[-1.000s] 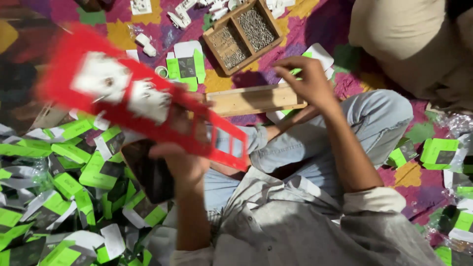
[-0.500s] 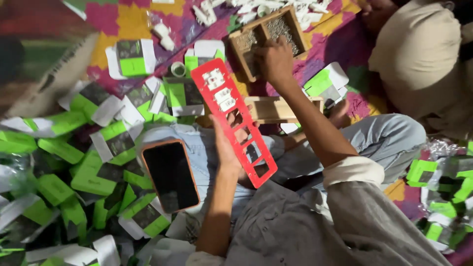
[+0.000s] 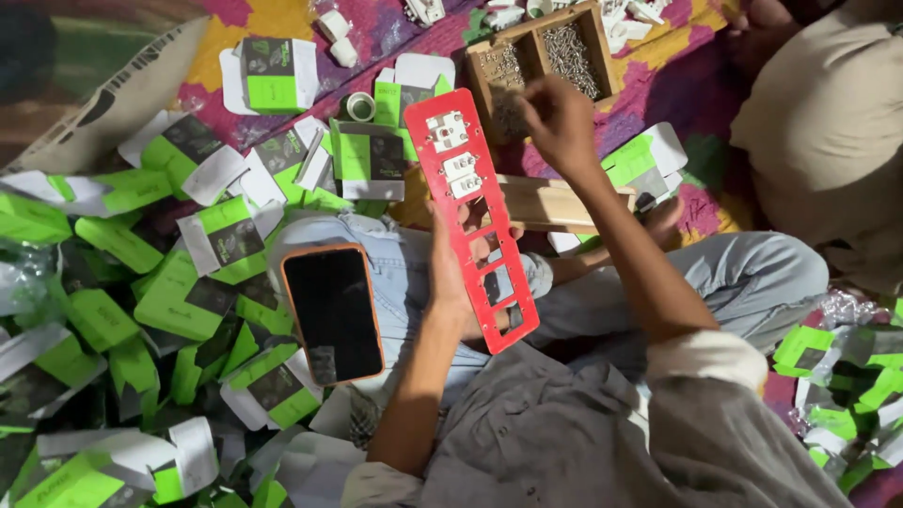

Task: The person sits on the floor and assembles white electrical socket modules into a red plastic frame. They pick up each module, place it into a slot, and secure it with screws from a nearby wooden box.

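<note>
A red plate [image 3: 475,218] with rectangular cut-outs is showing 2 white switch pieces near its 12 o'clock end. At 9 o'clock of it, a phone [image 3: 333,313] is showing a black screen in an orange case. Green, white and black cartons [image 3: 160,301] are spreading toward 9 o'clock. The mat [image 3: 235,23] at 11 o'clock is showing magenta, yellow and purple patches. A pale wooden tray [image 3: 536,52] at 1 o'clock is holding silvery screws. Light blue jeans [image 3: 743,273] and a grey shirt [image 3: 564,442] are filling 5 o'clock.
</note>
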A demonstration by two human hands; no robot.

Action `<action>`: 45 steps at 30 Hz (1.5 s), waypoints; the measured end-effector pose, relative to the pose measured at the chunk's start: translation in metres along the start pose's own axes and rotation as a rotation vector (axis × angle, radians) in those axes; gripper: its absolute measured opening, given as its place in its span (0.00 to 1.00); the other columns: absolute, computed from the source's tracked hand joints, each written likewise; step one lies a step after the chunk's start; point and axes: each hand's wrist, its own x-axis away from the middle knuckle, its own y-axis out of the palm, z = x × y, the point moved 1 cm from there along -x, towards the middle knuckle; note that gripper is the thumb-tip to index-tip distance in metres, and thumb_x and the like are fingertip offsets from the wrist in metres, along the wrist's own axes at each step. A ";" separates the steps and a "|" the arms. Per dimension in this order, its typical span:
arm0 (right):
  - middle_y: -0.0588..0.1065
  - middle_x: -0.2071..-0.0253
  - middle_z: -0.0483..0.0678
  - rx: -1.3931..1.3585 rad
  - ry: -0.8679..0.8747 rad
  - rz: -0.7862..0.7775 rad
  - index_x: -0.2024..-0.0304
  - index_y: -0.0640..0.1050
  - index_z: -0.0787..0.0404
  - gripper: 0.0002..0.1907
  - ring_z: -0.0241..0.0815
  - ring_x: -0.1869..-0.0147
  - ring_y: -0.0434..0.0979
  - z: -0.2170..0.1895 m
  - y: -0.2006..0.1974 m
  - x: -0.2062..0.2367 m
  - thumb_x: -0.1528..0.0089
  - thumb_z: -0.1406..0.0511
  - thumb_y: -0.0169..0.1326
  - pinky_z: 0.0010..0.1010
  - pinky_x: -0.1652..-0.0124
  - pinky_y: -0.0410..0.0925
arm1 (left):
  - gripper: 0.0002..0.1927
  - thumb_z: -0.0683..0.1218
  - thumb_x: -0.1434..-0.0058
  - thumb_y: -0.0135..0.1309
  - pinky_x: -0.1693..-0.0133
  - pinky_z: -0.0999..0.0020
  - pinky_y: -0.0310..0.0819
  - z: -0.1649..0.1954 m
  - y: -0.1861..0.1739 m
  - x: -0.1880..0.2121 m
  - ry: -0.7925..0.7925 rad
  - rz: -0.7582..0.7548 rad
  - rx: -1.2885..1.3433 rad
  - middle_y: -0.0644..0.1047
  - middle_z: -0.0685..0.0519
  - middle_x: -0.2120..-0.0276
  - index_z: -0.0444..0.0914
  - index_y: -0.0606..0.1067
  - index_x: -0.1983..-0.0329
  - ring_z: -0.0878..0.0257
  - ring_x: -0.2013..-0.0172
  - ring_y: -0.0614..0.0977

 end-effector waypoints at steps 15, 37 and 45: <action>0.80 0.57 0.51 -0.897 0.311 0.127 0.57 0.79 0.70 0.06 0.35 0.53 0.81 -0.044 -0.067 0.135 0.36 0.75 0.61 0.28 0.49 0.76 | 0.43 0.73 0.33 0.35 0.47 0.55 0.79 -0.054 0.014 -0.003 -0.146 -0.025 -0.208 0.76 0.50 0.46 0.36 0.65 0.32 0.58 0.50 0.80; 0.78 0.59 0.49 -0.474 0.092 0.069 0.52 0.84 0.64 0.12 0.38 0.56 0.78 -0.053 -0.070 0.126 0.38 0.74 0.66 0.26 0.56 0.71 | 0.42 0.73 0.30 0.34 0.50 0.53 0.79 -0.056 0.012 -0.001 -0.187 -0.033 -0.131 0.75 0.48 0.48 0.35 0.66 0.34 0.55 0.51 0.80; 0.78 0.60 0.49 -0.408 0.067 0.113 0.54 0.85 0.64 0.11 0.38 0.58 0.78 -0.058 -0.073 0.125 0.40 0.74 0.68 0.26 0.57 0.71 | 0.41 0.73 0.30 0.35 0.57 0.55 0.80 -0.059 0.007 -0.001 -0.212 -0.065 -0.083 0.76 0.47 0.51 0.36 0.67 0.34 0.50 0.56 0.81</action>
